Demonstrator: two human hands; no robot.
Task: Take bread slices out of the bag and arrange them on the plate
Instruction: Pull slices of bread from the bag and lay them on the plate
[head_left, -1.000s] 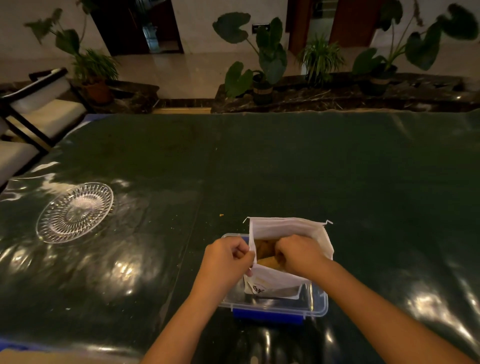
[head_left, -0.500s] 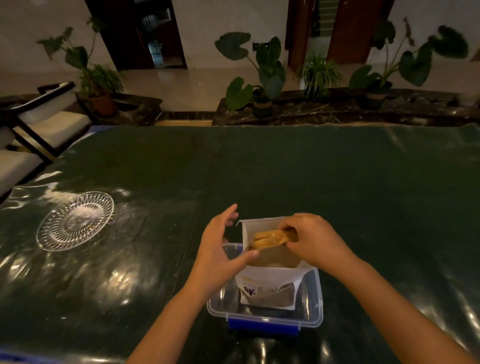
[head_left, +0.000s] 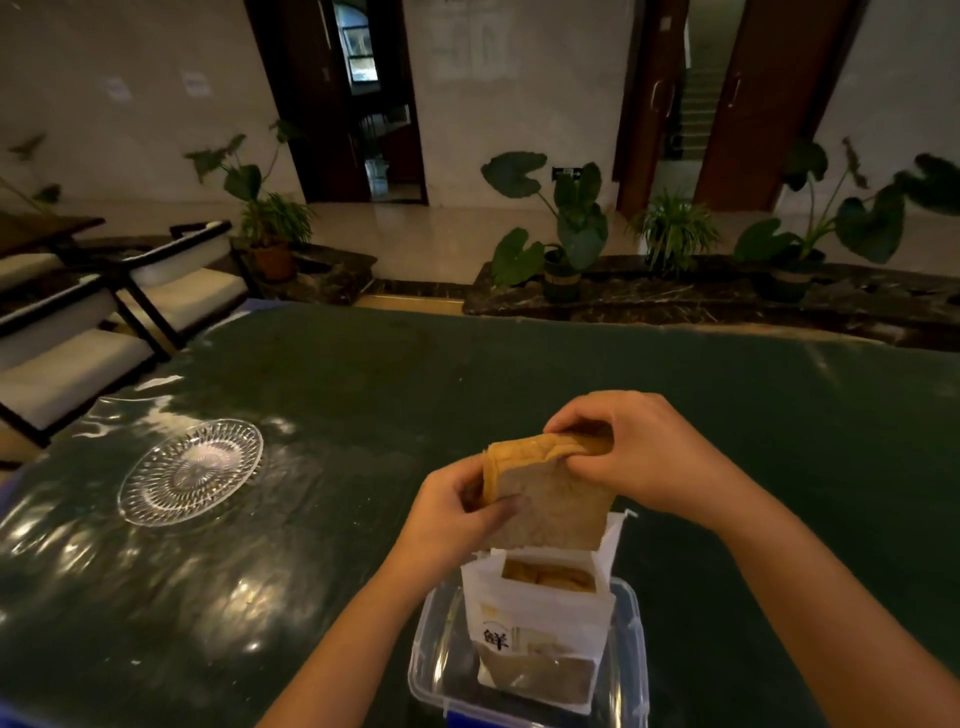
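A bread slice (head_left: 550, 499) with a tan crust is held upright above the open white paper bag (head_left: 540, 634). My right hand (head_left: 639, 457) pinches its top crust. My left hand (head_left: 457, 519) grips its left edge. More slices show inside the bag's mouth. The bag stands in a clear plastic container (head_left: 631, 670) with a blue base near the table's front edge. The empty glass plate (head_left: 191, 472) lies to the left on the dark green table.
The dark green glossy table (head_left: 467, 374) stretches away behind the bag. White cushioned chairs (head_left: 171, 291) stand off its left side. Potted plants (head_left: 566, 244) line a stone ledge beyond the far edge.
My right hand has lifted the slice up out of the bag. My left hand has left the bag's edge and closed on the slice's left side.
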